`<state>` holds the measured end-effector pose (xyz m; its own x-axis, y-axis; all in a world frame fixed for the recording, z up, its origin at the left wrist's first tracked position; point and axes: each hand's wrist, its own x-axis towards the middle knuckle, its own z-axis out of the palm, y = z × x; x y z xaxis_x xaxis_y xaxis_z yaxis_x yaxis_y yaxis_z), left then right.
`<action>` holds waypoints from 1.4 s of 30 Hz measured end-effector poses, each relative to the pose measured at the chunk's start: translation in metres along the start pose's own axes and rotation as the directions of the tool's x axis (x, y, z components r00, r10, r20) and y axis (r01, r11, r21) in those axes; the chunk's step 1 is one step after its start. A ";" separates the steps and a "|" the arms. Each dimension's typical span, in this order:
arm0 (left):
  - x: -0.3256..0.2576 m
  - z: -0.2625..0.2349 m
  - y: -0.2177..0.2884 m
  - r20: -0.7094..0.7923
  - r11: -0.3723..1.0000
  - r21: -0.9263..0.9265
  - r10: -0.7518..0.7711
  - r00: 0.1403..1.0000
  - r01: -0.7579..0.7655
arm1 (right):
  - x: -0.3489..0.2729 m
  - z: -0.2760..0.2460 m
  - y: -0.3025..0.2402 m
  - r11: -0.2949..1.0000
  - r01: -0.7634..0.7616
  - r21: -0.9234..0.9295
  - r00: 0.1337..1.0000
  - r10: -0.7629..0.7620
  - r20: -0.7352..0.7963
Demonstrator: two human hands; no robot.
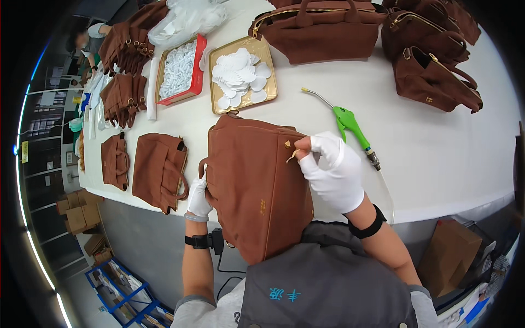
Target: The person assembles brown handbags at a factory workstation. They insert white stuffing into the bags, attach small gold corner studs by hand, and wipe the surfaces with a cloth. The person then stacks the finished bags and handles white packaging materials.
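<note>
One brown bag (249, 180) between left hand (198, 198) and right hand (332, 170), both gloved in white. At the left hand: bag's left side, roughly midway along, just beside a handle (203, 166); fingers partly hidden, so cannot tell whether clamped or only bracing. At the right hand: bare thumb and forefinger tips together, pinched on a thin pale strip (292, 157), out at the bag's far right corner.

Just left of the right fingertips and slightly beyond, a gold stud (287, 144) on the bag. Right hand clearly nearer to it; left hand across the full width of the bag. Long axis of the bag running from beyond both hands back toward the body, leaning a little; seam along the right face on much the same line. Near end past the edge of the bench (426, 169), close to the apron (339, 284); cannot tell whether touching.

Just beyond the right hand and to its right, a green air gun (350, 127), nozzle pointing away and left. Beyond the left hand, past the bag, a tray (266, 50) of white discs (235, 74); left of that, a red box (197, 74). Near the left hand, on its left, a flat bag (156, 169).
</note>
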<state>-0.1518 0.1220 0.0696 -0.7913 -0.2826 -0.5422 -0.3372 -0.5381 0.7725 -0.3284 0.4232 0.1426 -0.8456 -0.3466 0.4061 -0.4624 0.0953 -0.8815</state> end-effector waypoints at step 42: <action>-0.022 -0.006 -0.027 -0.134 0.987 -0.130 -0.110 0.985 0.093 | -0.064 -0.048 -0.014 0.461 -0.594 0.659 0.764 0.580 0.283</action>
<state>-0.1217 0.1379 0.0587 -0.6739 -0.3249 -0.6635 -0.3405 -0.6604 0.6693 -0.2803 0.4884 0.1406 -0.8387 -0.4736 -0.2690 0.4648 -0.3650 -0.8067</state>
